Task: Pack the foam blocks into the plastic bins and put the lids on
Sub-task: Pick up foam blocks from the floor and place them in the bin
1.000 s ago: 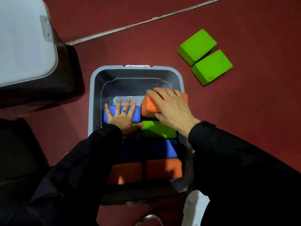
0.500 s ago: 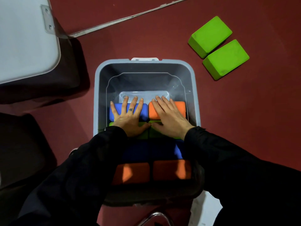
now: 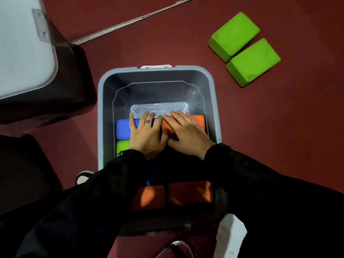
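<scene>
Both hands press flat, fingers straight: left hand (image 3: 144,134) on the blue foam block (image 3: 123,128), right hand (image 3: 186,133) on the orange foam block (image 3: 199,121). These likely feel light and squashy; grip across the short sides.

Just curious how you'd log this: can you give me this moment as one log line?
step: packing | left hand flat on blue block | right hand flat on orange block | grey bin unlidded | two green blocks on floor

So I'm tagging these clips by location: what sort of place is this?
Probably a gym or studio storeroom, though that is a guess. The dark red floor looks like sports flooring, the green foam blocks resemble yoga blocks, and a grey plastic bin sits directly on the floor, half packed.
</scene>
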`<state>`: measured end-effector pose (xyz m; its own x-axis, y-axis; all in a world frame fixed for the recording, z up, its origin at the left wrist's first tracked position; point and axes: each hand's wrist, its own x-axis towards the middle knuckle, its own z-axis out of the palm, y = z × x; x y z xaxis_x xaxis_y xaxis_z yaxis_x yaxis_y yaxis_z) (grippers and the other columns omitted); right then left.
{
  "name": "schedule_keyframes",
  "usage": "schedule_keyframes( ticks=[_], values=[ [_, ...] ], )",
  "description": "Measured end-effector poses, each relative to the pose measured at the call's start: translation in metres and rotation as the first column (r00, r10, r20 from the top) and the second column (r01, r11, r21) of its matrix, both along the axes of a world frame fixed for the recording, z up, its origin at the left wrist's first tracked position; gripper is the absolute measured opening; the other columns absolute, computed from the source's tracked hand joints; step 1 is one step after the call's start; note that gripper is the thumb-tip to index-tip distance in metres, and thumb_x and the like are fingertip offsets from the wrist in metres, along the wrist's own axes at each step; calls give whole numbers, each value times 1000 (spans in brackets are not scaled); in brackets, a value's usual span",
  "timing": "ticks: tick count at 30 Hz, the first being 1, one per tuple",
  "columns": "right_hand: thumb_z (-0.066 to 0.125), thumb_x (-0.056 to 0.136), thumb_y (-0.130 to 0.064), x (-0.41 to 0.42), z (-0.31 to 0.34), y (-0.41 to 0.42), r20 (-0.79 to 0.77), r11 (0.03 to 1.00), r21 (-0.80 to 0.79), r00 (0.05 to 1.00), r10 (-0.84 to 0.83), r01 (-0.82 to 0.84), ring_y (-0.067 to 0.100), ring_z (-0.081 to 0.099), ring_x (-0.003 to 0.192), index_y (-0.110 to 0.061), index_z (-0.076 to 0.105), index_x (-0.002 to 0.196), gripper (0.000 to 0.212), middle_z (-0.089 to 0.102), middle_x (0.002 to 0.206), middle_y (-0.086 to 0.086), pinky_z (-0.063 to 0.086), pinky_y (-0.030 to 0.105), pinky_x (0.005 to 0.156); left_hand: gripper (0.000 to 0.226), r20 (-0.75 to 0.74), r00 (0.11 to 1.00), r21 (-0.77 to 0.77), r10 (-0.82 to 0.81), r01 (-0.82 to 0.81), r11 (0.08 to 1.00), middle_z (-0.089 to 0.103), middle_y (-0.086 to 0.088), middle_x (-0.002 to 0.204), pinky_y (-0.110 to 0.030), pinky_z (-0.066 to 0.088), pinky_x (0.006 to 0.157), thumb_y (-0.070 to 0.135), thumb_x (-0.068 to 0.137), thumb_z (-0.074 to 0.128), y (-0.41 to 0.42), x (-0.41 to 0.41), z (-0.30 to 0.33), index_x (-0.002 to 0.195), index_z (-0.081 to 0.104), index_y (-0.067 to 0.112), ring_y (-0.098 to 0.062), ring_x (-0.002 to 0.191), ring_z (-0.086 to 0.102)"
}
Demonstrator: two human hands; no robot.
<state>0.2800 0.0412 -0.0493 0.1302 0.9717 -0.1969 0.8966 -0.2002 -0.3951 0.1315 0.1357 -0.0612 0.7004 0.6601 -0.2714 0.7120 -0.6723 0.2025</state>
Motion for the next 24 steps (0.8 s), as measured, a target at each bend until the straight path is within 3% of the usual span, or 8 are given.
schedule_keyframes(
  ticks=[3,6,9,13,16,19,24],
  values=[
    [59,90,-38,14,32,-9,-55,998,8,996,-67,68,28,44,141,-23,46,151,64,49,153,5,39,44,115,64,62,998,-41,-28,30,999,44,-14,150,-57,23,117,49,90,28,-9,16,29,142,44,16,-33,138,40],
    [55,95,-34,30,74,-17,-44,992,-13,991,-123,122,25,47,136,-26,54,143,49,53,147,-1,44,42,108,56,104,989,-5,-102,104,995,48,-12,144,-48,39,102,47,94,35,-14,28,66,140,48,18,-34,124,52],
    [57,93,-30,49,115,-32,10,988,31,988,-154,154,24,52,131,-24,63,132,40,59,139,-2,47,40,104,58,140,982,-1,-124,126,992,49,-8,141,-47,48,93,50,92,34,-20,40,104,137,50,18,-33,119,55],
    [51,92,-37,86,168,-54,57,972,35,971,-234,232,27,56,122,-26,64,127,39,62,131,-1,50,45,98,51,290,950,-2,-116,122,993,48,-4,140,-46,51,93,46,96,41,-27,68,150,137,50,17,-29,124,52],
    [54,94,-37,122,181,-64,23,925,39,925,-380,379,26,58,122,-26,64,126,36,63,131,0,50,43,97,47,369,925,-41,-91,114,993,48,-6,139,-46,49,94,41,100,45,-22,103,163,139,48,16,-29,126,50],
    [58,96,-34,162,155,-65,-135,809,-38,799,-586,587,24,61,119,-26,65,127,33,66,131,0,49,36,96,47,374,926,-173,-53,125,977,48,-9,139,-42,46,98,40,101,45,-7,154,147,140,48,14,-28,122,52],
    [62,96,-23,257,67,-29,-309,501,-249,423,-852,829,27,63,120,-15,67,126,32,70,127,7,45,29,91,57,335,941,-290,-58,161,944,55,-14,131,-39,43,104,43,89,45,50,267,103,135,54,10,-31,123,53]
  ],
)
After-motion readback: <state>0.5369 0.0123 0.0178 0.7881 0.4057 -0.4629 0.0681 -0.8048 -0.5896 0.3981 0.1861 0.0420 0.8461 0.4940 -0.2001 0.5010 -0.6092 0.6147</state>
